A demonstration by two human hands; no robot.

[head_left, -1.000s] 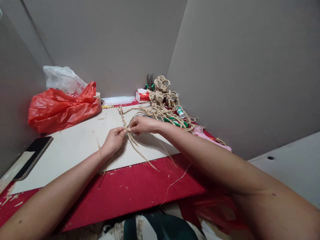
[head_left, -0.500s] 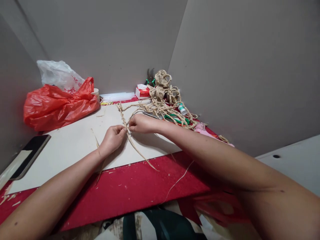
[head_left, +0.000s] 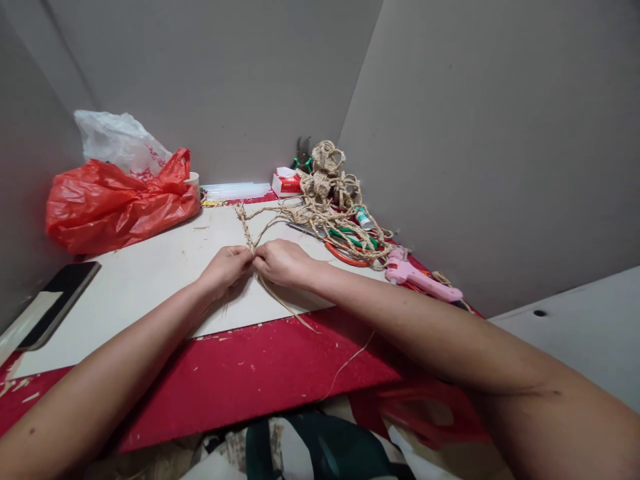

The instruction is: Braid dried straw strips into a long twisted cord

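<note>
A braided straw cord (head_left: 245, 227) runs from the back of the white board (head_left: 145, 293) down to both hands. My left hand (head_left: 229, 268) pinches its near end from the left. From the right, my right hand (head_left: 281, 261) is closed on the same spot, its fingertips almost touching the left ones. A loose flat strand (head_left: 290, 309) trails from beneath my right hand toward the red table cover (head_left: 260, 380). Another thin cord leads from the hands to the straw rope pile (head_left: 325, 210).
Orange-handled scissors (head_left: 350, 257) and a pink glue gun (head_left: 423, 279) lie at the right. Behind stand a tissue pack (head_left: 287, 185) and green-handled pliers (head_left: 303, 157). A red plastic bag (head_left: 120, 207) and a phone (head_left: 63, 303) are at the left.
My right hand has moved down level with my left, and its forearm has dropped, uncovering the orange handle and pink glue gun. The loose strand by my left wrist is no longer visible.
</note>
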